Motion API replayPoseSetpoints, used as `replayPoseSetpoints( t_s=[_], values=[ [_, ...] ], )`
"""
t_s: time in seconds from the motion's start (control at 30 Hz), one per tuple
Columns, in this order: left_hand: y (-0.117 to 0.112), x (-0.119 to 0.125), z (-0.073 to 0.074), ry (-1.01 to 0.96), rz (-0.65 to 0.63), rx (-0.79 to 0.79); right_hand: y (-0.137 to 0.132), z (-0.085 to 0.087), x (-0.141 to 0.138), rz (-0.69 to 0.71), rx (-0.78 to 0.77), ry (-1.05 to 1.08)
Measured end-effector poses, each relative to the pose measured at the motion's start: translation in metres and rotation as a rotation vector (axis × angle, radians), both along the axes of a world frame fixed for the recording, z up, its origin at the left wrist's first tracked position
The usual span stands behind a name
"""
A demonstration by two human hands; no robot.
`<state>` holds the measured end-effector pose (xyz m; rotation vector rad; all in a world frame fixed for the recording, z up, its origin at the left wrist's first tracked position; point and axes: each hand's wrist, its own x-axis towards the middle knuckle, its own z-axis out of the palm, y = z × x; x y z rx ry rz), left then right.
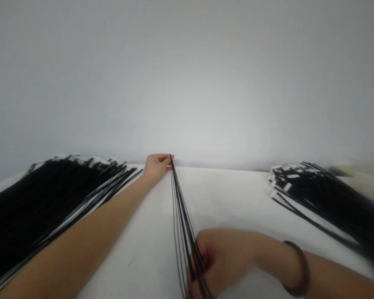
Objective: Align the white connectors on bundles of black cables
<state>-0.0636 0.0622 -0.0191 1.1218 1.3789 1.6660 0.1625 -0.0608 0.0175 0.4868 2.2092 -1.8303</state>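
Soft, diffuse light brightened the middle of the plain pale grey wall (224, 91) and dimmed toward the corners. Faint grey shading dulled the smooth white tabletop (230, 191). Motion blur softened the bare right hand (227, 253), while the dense heap of thin black cords (43, 199) at left sank into near-detailless darkness.

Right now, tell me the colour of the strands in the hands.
The strands are black, best seen in the head view.

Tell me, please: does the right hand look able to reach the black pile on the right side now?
Probably not without letting go: the right hand seems to hold black cords. Otherwise, the way looks free across the white table to the right pile.
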Motion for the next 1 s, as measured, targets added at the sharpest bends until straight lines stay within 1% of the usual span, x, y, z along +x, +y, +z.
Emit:
replayPoseSetpoints(
  t_s=[0.07,0.1,0.17,0.2,0.23,0.27,0.3,0.33,0.37,0.4,0.43,0.47,0.5,0.53,0.57,0.6,0.67,0.73,0.8,0.87,0.93,1.0],
  values=[
    [-0.002,0.0,0.0,0.032,0.008,0.019,-0.008,0.003,-0.001,-0.025,0.097,-0.006],
    [-0.004,0.0,0.001,0.047,0.023,0.032,-0.013,0.005,-0.002,-0.063,0.116,-0.01],
    [-0.007,-0.002,0.006,0.074,0.06,0.056,-0.023,0.004,-0.006,-0.194,0.102,-0.016],
    [-0.01,-0.004,0.012,0.084,0.075,0.062,-0.028,0.001,-0.008,-0.268,0.082,-0.01],
    [-0.012,-0.007,0.02,0.094,0.084,0.063,-0.032,-0.002,-0.01,-0.351,0.099,-0.009],
    [-0.016,-0.011,0.03,0.105,0.088,0.059,-0.036,-0.006,-0.012,-0.421,0.154,-0.012],
    [-0.021,-0.017,0.043,0.117,0.087,0.052,-0.04,-0.01,-0.013,-0.469,0.247,-0.002],
    [-0.027,-0.025,0.057,0.131,0.083,0.042,-0.043,-0.014,-0.014,-0.484,0.375,0.02],
    [-0.034,-0.034,0.073,0.164,0.064,0.02,-0.046,-0.017,-0.016,-0.461,0.522,0.048],
    [-0.042,-0.044,0.089,0.2,0.042,-0.007,-0.05,-0.02,-0.019,-0.405,0.682,0.077],
    [-0.05,-0.054,0.103,0.276,0.0,-0.069,-0.054,-0.023,-0.023,-0.329,0.842,0.097],
    [-0.058,-0.063,0.115,0.474,-0.091,-0.211,-0.058,-0.026,-0.029,-0.237,0.986,0.11],
    [-0.064,-0.072,0.123,0.55,-0.13,-0.276,-0.063,-0.028,-0.037,-0.145,1.106,0.12],
    [-0.069,-0.08,0.127,0.641,-0.157,-0.333,-0.067,-0.029,-0.048,-0.067,1.198,0.13],
    [-0.073,-0.086,0.126,0.778,-0.161,-0.363,-0.073,-0.03,-0.061,0.007,1.255,0.164],
    [-0.074,-0.09,0.122,0.888,-0.124,-0.344,-0.078,-0.03,-0.075,0.054,1.285,0.206],
    [-0.072,-0.094,0.107,1.038,-0.005,-0.213,-0.086,-0.03,-0.105,0.086,1.318,0.291],
    [-0.066,-0.093,0.091,1.06,0.052,-0.137,-0.091,-0.03,-0.127,0.074,1.343,0.348],
    [-0.064,-0.09,0.082,1.053,0.042,-0.117,-0.091,-0.031,-0.136,0.045,1.35,0.327],
    [-0.067,-0.087,0.08,1.128,-0.05,-0.111,-0.086,-0.031,-0.13,0.058,1.329,0.27],
    [-0.078,-0.085,0.078,1.31,-0.238,-0.096,-0.078,-0.026,-0.111,0.093,1.29,0.211],
    [-0.096,-0.084,0.07,1.509,-0.432,-0.08,-0.07,-0.016,-0.085,0.03,1.255,0.117]
  ],
)
